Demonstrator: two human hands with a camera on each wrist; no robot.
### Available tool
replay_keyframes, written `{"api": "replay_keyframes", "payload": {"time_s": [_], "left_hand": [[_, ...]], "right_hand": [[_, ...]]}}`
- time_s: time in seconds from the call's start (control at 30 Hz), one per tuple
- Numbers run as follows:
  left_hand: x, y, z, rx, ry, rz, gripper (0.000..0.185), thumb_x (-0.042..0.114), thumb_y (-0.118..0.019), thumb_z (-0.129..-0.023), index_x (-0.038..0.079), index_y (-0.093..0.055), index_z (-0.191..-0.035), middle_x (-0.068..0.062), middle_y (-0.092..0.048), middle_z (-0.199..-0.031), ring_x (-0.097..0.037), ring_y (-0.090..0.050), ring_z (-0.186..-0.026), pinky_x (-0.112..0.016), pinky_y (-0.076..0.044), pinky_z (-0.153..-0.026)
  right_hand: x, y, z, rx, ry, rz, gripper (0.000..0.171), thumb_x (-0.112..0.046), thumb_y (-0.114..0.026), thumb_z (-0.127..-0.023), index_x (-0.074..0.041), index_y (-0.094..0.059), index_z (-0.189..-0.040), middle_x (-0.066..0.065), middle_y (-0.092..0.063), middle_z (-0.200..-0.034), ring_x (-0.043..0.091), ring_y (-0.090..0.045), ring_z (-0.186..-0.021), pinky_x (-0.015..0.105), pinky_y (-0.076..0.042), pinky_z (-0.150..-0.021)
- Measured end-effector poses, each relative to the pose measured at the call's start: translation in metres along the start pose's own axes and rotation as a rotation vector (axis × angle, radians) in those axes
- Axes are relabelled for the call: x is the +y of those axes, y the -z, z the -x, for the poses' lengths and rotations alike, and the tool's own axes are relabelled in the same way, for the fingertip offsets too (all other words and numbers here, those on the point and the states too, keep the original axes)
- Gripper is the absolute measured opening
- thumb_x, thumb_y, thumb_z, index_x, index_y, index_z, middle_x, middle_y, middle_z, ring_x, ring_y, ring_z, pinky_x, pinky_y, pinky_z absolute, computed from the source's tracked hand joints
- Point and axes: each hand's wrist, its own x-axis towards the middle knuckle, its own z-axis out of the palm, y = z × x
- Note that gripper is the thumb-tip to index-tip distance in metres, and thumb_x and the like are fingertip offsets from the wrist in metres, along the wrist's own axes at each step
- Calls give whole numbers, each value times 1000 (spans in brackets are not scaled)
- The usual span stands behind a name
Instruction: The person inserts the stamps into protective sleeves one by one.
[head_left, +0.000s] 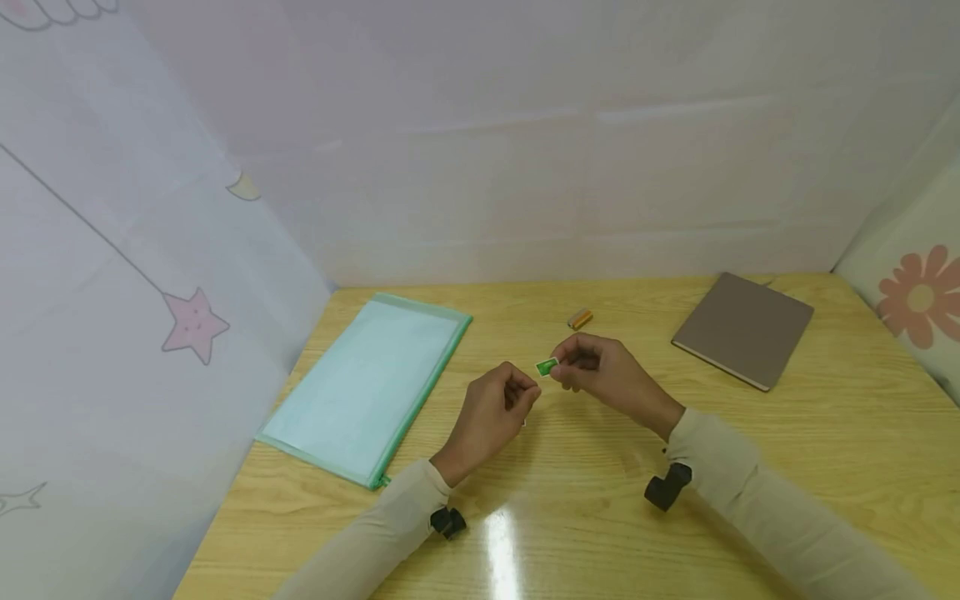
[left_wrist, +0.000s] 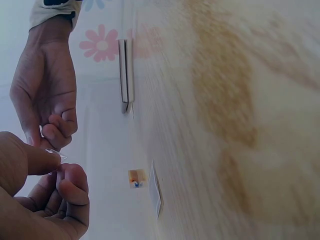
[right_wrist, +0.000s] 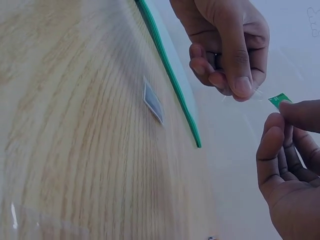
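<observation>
Green piece: a small green tab [head_left: 547,367] is pinched at the fingertips of the right hand [head_left: 600,375], lifted above the middle of the wooden table [head_left: 825,467].
Clear film: a thin transparent strip [right_wrist: 250,95] stretches between the two hands; in the right wrist view it is hard to see, only its shine shows.
Right hand grip: thumb and forefinger are closed together on the green tab, the other fingers curled below it.
Left hand: the left hand [head_left: 498,404] is just beside the right one, its fingers curled and its thumb and forefinger pinching the other end of the clear film.
Small flat piece: a small pale rectangle [right_wrist: 153,101] lies on the table under the hands, near the edge of the pouch; what it is I cannot tell.
Pouch: a light green zip pouch [head_left: 367,383] lies flat at the left side of the table, apart from the hands.
Orange object: a small orange thing [head_left: 580,317] lies on the table behind the hands, not touched.
Notebook: a brown closed notebook [head_left: 742,327] lies far right, well apart.
Progress: I judge the hands are in the middle of pulling the film and the green tab apart; the separating seems begun but not finished, because both ends are held and nothing is put down.
</observation>
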Motion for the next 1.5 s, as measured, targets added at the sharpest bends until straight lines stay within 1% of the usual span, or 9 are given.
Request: {"api": "replay_keyframes", "payload": {"time_s": [0.23,0.63,0.77,0.93,1.07,1.2,1.33,1.43,1.5], "left_hand": [[1,0,0,9,-12,-11,6,22,-63,-102,16,-62,-102,6,-62,-81,-9,-61,-67,-25,-53,-59],[-1,-2,-1,15,-14,-3,7,23,-63,-102,16,-61,-100,6,-62,-82,-9,-61,-68,-25,-53,-59],[0,-1,0,15,-11,27,8,24,-62,-102,16,-61,-101,5,-62,-81,-9,-61,-65,-25,-53,-57],[0,0,0,24,-1,40,7,25,-62,-102,18,-61,-102,5,-62,-80,-9,-62,-62,-26,-53,-54],[0,-1,-1,28,-5,21,6,24,-63,-102,18,-62,-102,5,-62,-80,-10,-62,-63,-25,-53,-54],[0,-2,-1,38,-17,4,7,23,-63,-102,16,-62,-103,6,-62,-81,-11,-62,-63,-25,-53,-55],[0,-2,-1,49,-33,-10,7,21,-63,-102,15,-62,-105,7,-62,-83,-10,-61,-63,-24,-53,-56],[1,-2,0,52,-39,-14,7,21,-63,-102,15,-62,-105,7,-62,-84,-10,-61,-63,-24,-53,-57],[1,-2,0,54,-40,-20,7,21,-63,-102,15,-62,-105,7,-62,-84,-9,-61,-64,-24,-53,-58]], "right_hand": [[2,-2,-1,-8,4,-24,21,-22,-70,-98,-9,-63,-114,14,-66,-100,55,-57,-93,56,-53,-78],[2,-4,0,-26,-22,-36,24,-27,-71,-97,-10,-64,-112,16,-65,-100,55,-56,-94,55,-53,-77],[1,-3,1,-41,-19,-14,20,-24,-69,-98,-10,-64,-112,21,-65,-103,54,-57,-94,53,-53,-75],[0,0,1,-59,0,74,14,-18,-68,-99,-11,-64,-110,15,-66,-100,49,-61,-92,53,-54,-75],[-2,2,0,-65,36,153,16,-19,-69,-99,-7,-65,-109,11,-66,-96,46,-62,-88,43,-55,-70],[-4,4,0,-67,49,175,20,-23,-69,-98,-6,-65,-108,10,-66,-94,45,-62,-86,34,-54,-67],[-5,4,0,-66,35,164,21,-27,-70,-98,-9,-65,-108,8,-66,-94,45,-63,-87,41,-55,-69],[-5,4,0,-66,18,144,27,-29,-70,-97,-6,-65,-110,10,-66,-95,45,-63,-88,50,-55,-73],[-5,4,0,-65,6,139,28,-29,-70,-97,-5,-65,-111,11,-67,-96,45,-63,-88,52,-54,-74]]}}
